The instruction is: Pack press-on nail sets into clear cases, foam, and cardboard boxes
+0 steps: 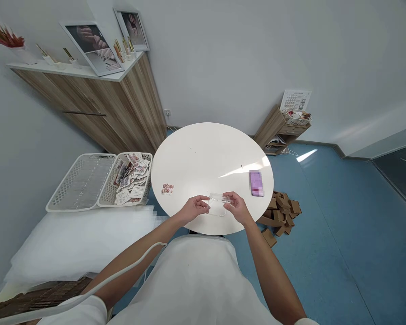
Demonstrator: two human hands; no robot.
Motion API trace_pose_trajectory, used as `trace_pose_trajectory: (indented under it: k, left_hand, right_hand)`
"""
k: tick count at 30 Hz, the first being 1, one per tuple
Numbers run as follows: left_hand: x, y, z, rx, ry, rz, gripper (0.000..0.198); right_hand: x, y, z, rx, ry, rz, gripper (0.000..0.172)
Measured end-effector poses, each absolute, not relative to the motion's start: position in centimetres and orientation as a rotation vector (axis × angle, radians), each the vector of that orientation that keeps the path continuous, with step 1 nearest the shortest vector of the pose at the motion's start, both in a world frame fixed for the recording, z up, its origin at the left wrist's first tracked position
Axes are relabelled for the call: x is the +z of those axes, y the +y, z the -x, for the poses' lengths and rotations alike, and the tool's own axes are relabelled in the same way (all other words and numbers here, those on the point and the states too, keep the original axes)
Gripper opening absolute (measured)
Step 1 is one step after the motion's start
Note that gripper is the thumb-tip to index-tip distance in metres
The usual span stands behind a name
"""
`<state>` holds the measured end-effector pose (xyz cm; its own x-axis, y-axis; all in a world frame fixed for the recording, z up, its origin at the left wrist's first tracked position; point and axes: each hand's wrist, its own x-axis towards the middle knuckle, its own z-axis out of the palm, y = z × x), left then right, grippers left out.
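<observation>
Left of the table (206,153) stands a basket (148,180) full of cards. On the table's left side lies a nail card (167,189). At its near edge your left hand (196,208) and right hand (237,208) pinch the ends of a clear case (218,205), fingers closed on it, seemingly to steady it. A phone (256,183) lies toward the table's right edge, clear of the case.
</observation>
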<state>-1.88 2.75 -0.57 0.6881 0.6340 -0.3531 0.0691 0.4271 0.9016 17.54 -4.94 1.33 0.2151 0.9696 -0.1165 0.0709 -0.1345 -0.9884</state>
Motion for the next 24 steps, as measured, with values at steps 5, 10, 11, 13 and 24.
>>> trace_pose_trajectory:
  k: [5, 10, 11, 13, 24]
  left_hand:
    - [-0.7, 2.4, 1.8, 0.383, 0.738, -1.121, 0.042]
    - [-1.2, 2.4, 2.2, 0.404, 0.731, -1.121, 0.041]
    - [-1.3, 2.3, 2.3, 0.408, 0.731, -1.123, 0.041]
    - [-1.6, 2.3, 2.5, 0.410, 0.733, -1.126, 0.042]
    - [-3.5, 2.0, 2.1, 0.413, 0.841, -1.114, 0.038]
  right_hand:
    - [1.4, -4.1, -17.0, 1.017, -0.892, 1.638, 0.037]
    - [1.1, -3.7, -16.4, 1.109, -0.803, 1.606, 0.041]
    - [0.9, -3.7, -16.3, 1.147, -0.787, 1.607, 0.041]
    - [0.6, -3.7, -16.2, 1.205, -0.759, 1.638, 0.042]
    - [-1.3, -5.2, -15.1, 1.151, -0.595, 1.775, 0.043]
